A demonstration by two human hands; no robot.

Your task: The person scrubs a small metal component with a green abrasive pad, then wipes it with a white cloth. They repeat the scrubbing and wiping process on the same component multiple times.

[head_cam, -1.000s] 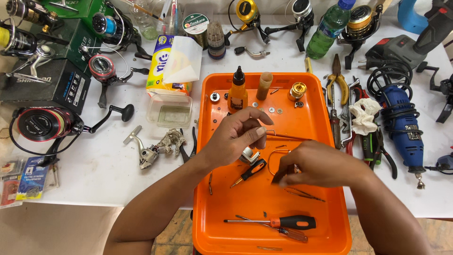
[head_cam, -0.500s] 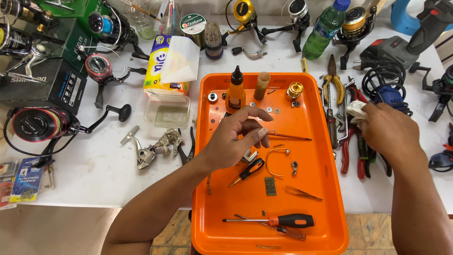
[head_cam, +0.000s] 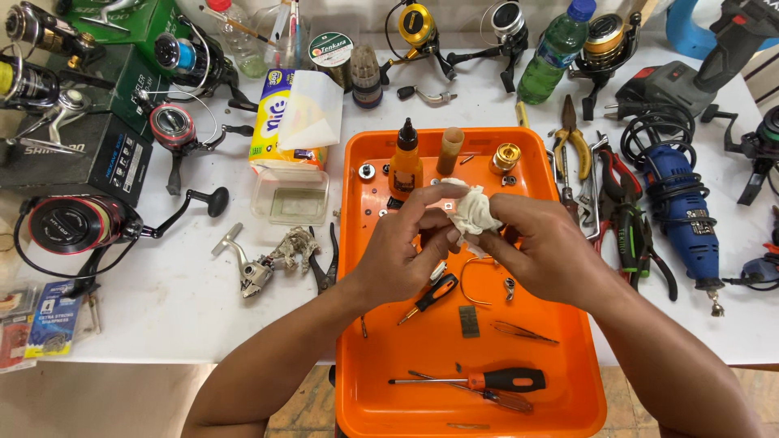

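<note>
Both my hands meet over the upper half of an orange tray (head_cam: 430, 349). My right hand (head_cam: 540, 251) grips a crumpled white cloth (head_cam: 473, 209). The fingertips of my left hand (head_cam: 406, 243) pinch the cloth's left side; anything small inside it is hidden. Under the hands lie a short black-and-orange screwdriver (head_cam: 430, 292), a bent wire loop (head_cam: 466, 284), a small metal plate (head_cam: 468, 320) and tweezers (head_cam: 523, 331). A longer screwdriver (head_cam: 487, 380) rests near the tray's front. An orange oil bottle (head_cam: 406, 166) and a gold spool part (head_cam: 505, 156) stand at the tray's far end.
Pliers (head_cam: 617, 211) and a blue rotary tool (head_cam: 677, 211) lie right of the tray. Left of it are a clear plastic box (head_cam: 290, 197), a tissue pack (head_cam: 296, 113), a stripped reel body (head_cam: 268, 259) and several fishing reels (head_cam: 73, 219). A green bottle (head_cam: 552, 53) stands at the back.
My right hand left the tray, took the white cloth from among the pliers at the right and brought it back to my left hand over the tray.
</note>
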